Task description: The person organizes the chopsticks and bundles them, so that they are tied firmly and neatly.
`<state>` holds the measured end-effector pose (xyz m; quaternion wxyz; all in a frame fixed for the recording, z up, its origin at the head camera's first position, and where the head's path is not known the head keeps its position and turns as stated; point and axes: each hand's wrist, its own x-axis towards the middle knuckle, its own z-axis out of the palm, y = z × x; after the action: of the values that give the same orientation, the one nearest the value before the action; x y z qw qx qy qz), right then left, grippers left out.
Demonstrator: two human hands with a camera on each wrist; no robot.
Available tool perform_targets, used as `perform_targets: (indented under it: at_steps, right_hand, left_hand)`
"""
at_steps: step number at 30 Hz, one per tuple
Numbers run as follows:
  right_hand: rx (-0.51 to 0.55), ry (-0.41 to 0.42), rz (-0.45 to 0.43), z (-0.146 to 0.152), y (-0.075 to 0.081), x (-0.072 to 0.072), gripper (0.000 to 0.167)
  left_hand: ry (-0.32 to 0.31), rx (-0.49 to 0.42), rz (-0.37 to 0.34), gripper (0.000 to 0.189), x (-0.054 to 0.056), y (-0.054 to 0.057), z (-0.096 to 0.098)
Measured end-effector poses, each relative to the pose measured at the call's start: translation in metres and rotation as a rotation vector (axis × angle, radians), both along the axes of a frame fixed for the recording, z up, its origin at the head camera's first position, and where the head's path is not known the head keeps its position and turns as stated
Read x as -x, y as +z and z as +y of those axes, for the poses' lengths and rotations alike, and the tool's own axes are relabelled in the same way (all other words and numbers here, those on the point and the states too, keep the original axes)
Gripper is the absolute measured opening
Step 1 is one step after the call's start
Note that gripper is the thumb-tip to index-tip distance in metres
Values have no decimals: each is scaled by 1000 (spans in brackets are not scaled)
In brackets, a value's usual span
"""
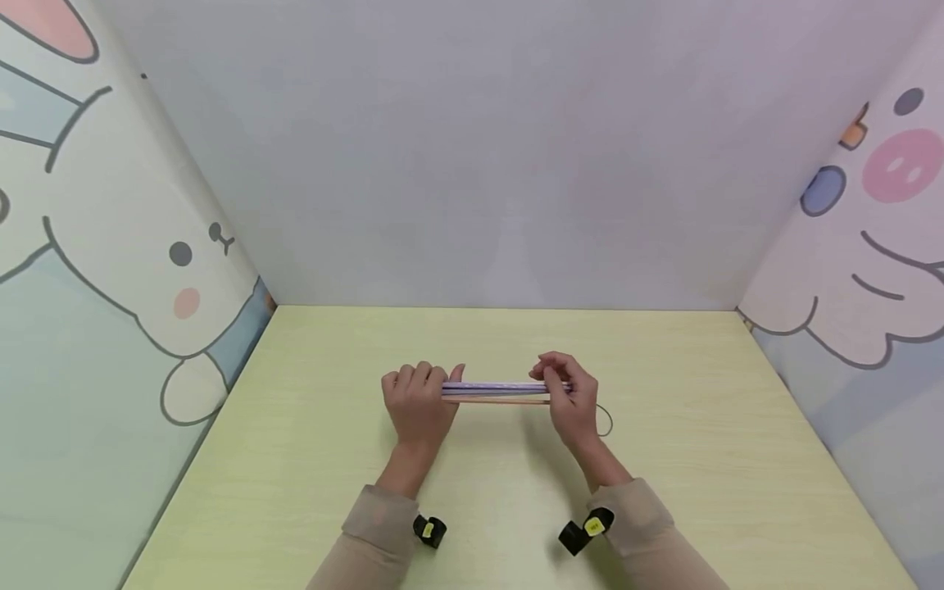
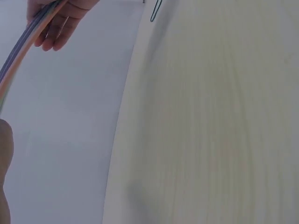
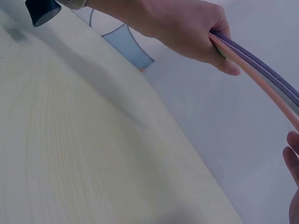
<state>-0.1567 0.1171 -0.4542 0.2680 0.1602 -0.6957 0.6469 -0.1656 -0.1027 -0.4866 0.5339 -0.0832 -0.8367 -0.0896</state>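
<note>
L ends of strands point(image 1: 496, 385) hid. by L fingers point(image 1: 421, 374); R fingers point(image 3: 291, 159) part. cut off, R-wrist view.

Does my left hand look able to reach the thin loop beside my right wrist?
Probably not: your left hand grips the multicoloured bundle, and your right hand stands between your left and the thin loop.

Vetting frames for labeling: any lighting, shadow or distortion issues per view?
Head: brightest, soft shadows on the table, strips look nearly straight; left wrist: dimmer, bluish, strips look bowed, possibly lens distortion; right wrist: similar dimness and bowing, plus a broad soft shadow across the table.
</note>
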Motion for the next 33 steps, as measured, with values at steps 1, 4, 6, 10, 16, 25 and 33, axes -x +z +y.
perform_targets:
  at_steps: [1,4,6,10,16,25,33]
  right_hand:
    - [20,-15,-2,-1,1,0,17]
    - [101,-85,-40,-5,4,-3,20]
    - [132,-112,-34,-8,6,-6,23]
    - [89,-117,72,-10,6,-8,28]
    - [294,-131,28,-6,-5,3,25]
    - [212,-100,115,-8,-12,2,28]
    - [-2,-104,113,-5,12,-11,31]
  left_hand:
    - [4,1,21,44,0,1,0]
    - [-12,-4,78,46,-2,1,-1]
    - [-17,-23,56,46,-3,4,-1]
    - [16,-31,-73,49,-8,13,1]
    - [1,30,-54,59,-11,18,4]
    - [-34,41,-153,69,-12,18,4]
    - [-66,84,-50,60,-12,16,6]
